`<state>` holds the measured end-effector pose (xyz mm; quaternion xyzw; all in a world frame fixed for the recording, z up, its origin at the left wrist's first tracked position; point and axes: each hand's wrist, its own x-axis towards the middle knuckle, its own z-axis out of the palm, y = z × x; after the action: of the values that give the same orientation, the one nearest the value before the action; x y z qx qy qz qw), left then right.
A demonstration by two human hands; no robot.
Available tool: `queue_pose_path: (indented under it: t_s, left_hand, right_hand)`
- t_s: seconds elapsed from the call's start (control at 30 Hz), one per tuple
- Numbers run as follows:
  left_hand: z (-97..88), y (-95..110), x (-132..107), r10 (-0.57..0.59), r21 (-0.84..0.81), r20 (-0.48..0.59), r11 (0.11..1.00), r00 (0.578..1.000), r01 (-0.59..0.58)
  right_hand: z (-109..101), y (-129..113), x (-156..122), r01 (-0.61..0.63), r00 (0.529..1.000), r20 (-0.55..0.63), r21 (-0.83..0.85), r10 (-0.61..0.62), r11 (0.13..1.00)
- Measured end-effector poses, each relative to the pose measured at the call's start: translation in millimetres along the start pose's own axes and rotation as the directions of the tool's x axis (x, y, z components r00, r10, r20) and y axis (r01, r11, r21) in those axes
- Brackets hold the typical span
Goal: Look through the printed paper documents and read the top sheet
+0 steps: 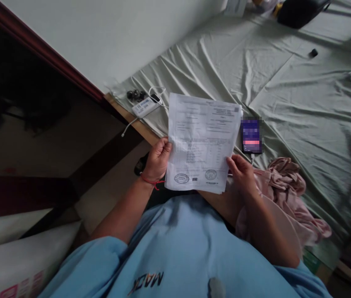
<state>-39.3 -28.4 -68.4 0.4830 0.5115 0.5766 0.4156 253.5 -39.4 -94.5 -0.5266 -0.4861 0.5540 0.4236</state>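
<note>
A thin stack of printed paper sheets (200,145) is held up in front of my body. Small text covers the top sheet, with two round stamps near its lower edge. My left hand (158,161) pinches the left edge, thumb on top, a red string round the wrist. On the opposite side, my right hand (240,171) grips the lower right edge between thumb and fingers. Just beyond that hand a phone (251,135) with a lit, blurred screen lies on the sheet, a white cable plugged into it.
A pale green bedsheet (287,111) covers the surface ahead. A white power strip (146,107) with cables lies near its left corner. Crumpled pink cloth (284,186) is beside my right arm. A black bag (301,12) sits at the back; a white sack (29,256) stands lower left.
</note>
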Motion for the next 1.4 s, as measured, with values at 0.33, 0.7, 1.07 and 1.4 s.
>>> queue_pose_path:
  t_s: [0.33, 0.7, 1.07, 1.4]
  left_hand:
    - [4.2, -4, -5, -0.007, 0.026, -0.06, 1.0, 0.998, 0.008]
    - [9.6, -9, -1, 0.05, 0.103, -0.169, 0.994, 0.984, -0.033]
    - [10.9, 3, -7, -0.062, -0.06, -0.027, 0.996, 0.998, 0.061]
    - [7.0, -2, -9, -0.097, -0.06, -0.117, 0.994, 0.988, 0.09]
  right_hand:
    - [-2, 0, -2, 0.292, 0.928, 0.039, -0.694, -0.371, 0.658]
    - [-2, -2, -6, 0.289, 0.935, 0.098, -0.765, -0.339, 0.575]
    - [-4, 5, 3, 0.223, 0.93, -0.117, -0.57, -0.347, 0.791]
    - [-4, 1, 0, 0.266, 0.945, 0.027, -0.644, -0.327, 0.717]
